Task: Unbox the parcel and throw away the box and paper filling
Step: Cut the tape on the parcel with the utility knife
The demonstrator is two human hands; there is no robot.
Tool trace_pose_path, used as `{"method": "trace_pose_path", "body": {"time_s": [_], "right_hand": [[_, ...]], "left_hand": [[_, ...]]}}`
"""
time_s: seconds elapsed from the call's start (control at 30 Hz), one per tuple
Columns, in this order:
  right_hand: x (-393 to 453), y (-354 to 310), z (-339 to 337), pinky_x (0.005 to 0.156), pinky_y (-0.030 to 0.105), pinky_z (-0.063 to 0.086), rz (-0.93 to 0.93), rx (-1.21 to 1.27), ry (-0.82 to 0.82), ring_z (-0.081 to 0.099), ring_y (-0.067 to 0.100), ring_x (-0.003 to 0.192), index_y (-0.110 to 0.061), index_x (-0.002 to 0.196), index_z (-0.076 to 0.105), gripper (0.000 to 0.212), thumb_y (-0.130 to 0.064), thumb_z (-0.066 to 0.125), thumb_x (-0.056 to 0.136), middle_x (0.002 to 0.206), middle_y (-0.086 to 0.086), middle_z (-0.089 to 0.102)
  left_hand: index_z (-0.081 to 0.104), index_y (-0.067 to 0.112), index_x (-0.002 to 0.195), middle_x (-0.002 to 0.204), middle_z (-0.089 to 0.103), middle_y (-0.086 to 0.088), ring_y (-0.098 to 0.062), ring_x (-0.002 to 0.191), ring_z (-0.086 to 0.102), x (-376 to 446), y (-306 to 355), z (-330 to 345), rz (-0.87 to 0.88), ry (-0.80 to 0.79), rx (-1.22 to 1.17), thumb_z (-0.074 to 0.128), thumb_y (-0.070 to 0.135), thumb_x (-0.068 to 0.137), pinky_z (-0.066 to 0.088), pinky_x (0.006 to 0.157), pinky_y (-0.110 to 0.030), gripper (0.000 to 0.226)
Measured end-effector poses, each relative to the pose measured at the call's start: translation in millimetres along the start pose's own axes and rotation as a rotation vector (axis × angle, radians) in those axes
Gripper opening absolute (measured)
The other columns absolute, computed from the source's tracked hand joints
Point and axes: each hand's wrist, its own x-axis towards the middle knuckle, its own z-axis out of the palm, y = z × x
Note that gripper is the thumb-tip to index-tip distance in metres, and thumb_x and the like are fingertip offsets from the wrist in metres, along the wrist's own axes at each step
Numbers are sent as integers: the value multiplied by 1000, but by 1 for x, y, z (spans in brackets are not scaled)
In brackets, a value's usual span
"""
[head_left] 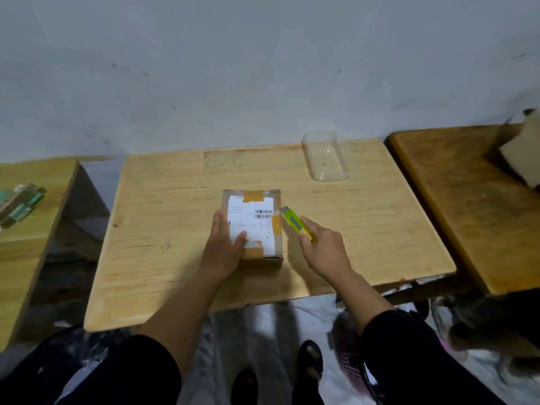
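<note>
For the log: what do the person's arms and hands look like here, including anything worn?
Both hands, the left hand and right hand, are bare, with no gloves, rings or watch visible. The forearms are uncovered; black sleeves are pushed up to about the elbows on both arms. No markings show on the fabric.

A small brown cardboard parcel [252,226] lies flat near the middle of a light wooden table [175,200], still sealed. A white shipping label with a barcode covers most of its top face. Strips of tan tape cross the label at 12 o'clock, at 3 o'clock and at the 6 o'clock edge. Its long sides run from 12 to 6 o'clock.
</note>
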Motion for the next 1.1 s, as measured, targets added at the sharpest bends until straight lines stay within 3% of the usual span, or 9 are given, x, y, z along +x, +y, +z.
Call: {"method": "trace_pose_path", "body": {"time_s": [0.13,0.37,0.5,0.7,0.8,0.97,1.03,1.1], "right_hand": [[-13,1,9,87,28,37,53,14,16,60,34,107,-18,133,47,43,-15,51,90,118,16,66],[-12,-3,19,81,25,35,89,63,44,60,36,104,-15,134,46,42,-15,48,93,117,20,66],[-12,-8,20,79,22,36,110,101,73,60,34,105,-16,135,45,42,-15,47,93,120,18,65],[-8,-6,18,80,23,37,133,82,53,61,34,103,-16,135,46,41,-19,48,94,117,19,66],[-7,-6,16,79,25,42,146,76,3,64,34,92,-19,135,46,41,-21,47,94,109,19,69],[-9,-7,8,82,22,42,147,93,-41,63,34,99,-19,132,50,39,-20,49,93,114,18,68],[-14,-4,5,89,28,47,146,111,-64,65,34,94,-19,131,51,39,-20,49,92,114,19,67],[-21,-2,6,90,35,49,154,138,-82,59,21,80,-20,131,51,38,-20,50,92,111,20,68]], "left_hand": [[3,7,147,158,5,-10,-28,140,23,-3,-3,2,15,0,-14,44,31,94,29,109,-38,71],[13,4,145,155,15,-14,-29,139,23,-2,-9,4,44,19,-48,47,31,93,33,109,-44,68],[6,5,147,157,5,-11,-22,144,10,-3,-6,5,39,32,-54,45,30,95,22,112,-34,70],[5,6,147,158,4,-10,-21,144,8,-4,-4,4,31,29,-63,44,30,95,20,113,-34,69],[4,7,147,158,3,-10,-21,144,7,-5,-3,5,29,29,-61,43,31,95,21,113,-35,69],[3,7,147,158,2,-8,-19,145,7,-6,-2,5,20,37,-79,43,31,95,18,113,-31,70],[4,7,147,158,2,-8,-19,144,8,-7,-1,5,15,47,-85,44,31,95,19,113,-31,70],[4,7,147,158,3,-8,-19,144,9,-6,-1,6,8,52,-86,44,31,95,20,112,-32,69]]}}
